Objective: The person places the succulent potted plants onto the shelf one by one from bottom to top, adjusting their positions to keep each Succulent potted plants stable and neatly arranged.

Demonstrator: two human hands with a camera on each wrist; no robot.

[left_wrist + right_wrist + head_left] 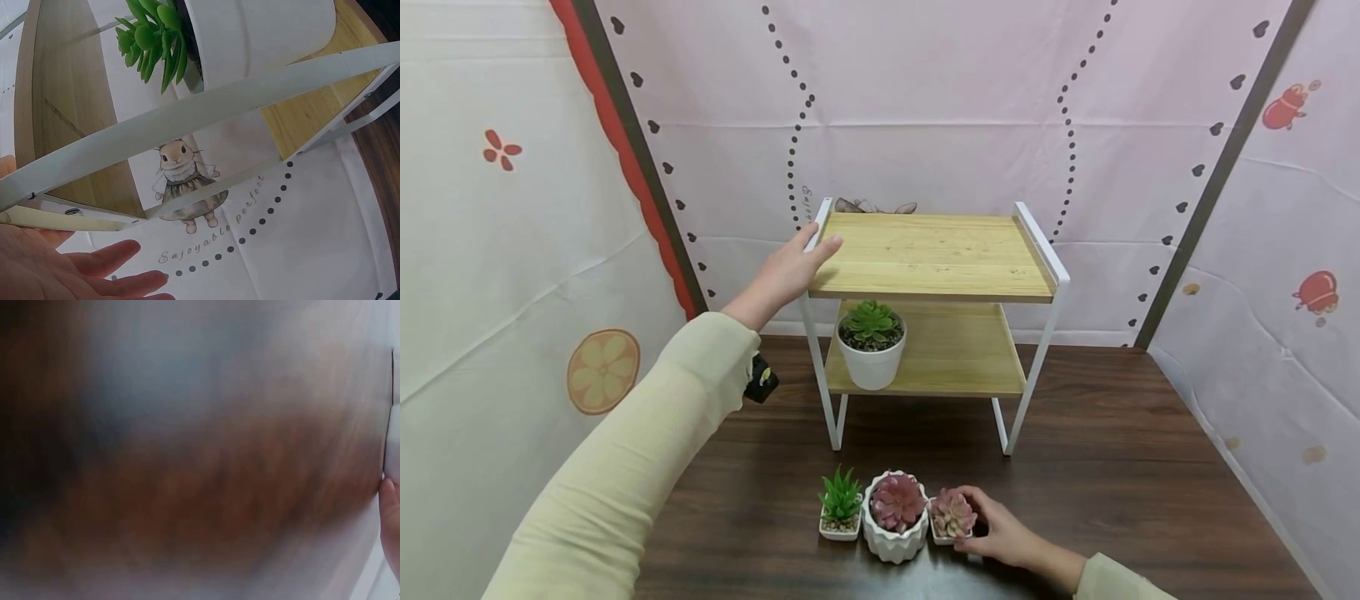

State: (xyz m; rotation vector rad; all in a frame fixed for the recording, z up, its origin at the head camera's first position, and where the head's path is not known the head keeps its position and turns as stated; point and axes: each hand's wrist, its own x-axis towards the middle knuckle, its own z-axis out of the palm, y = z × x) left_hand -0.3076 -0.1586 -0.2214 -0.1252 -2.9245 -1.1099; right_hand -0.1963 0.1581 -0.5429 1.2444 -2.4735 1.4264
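Observation:
My left hand (786,271) rests at the left side rail of a two-tier shelf (932,254) with wooden boards and a white frame. Its fingers look extended in the left wrist view, beside the white frame. On the table, my right hand (996,529) grips a small white square pot with a pink succulent (952,514), thumb and fingers on its right side. Left of it stand a ribbed white pot with a dark red succulent (897,533) and a small spiky green plant (840,504) in a white pot. The right wrist view is mostly blurred.
A larger white pot with a green succulent (872,358) stands on the left of the lower board. The dark wooden table (1120,433) is bounded by printed cloth walls (925,108) behind and at both sides.

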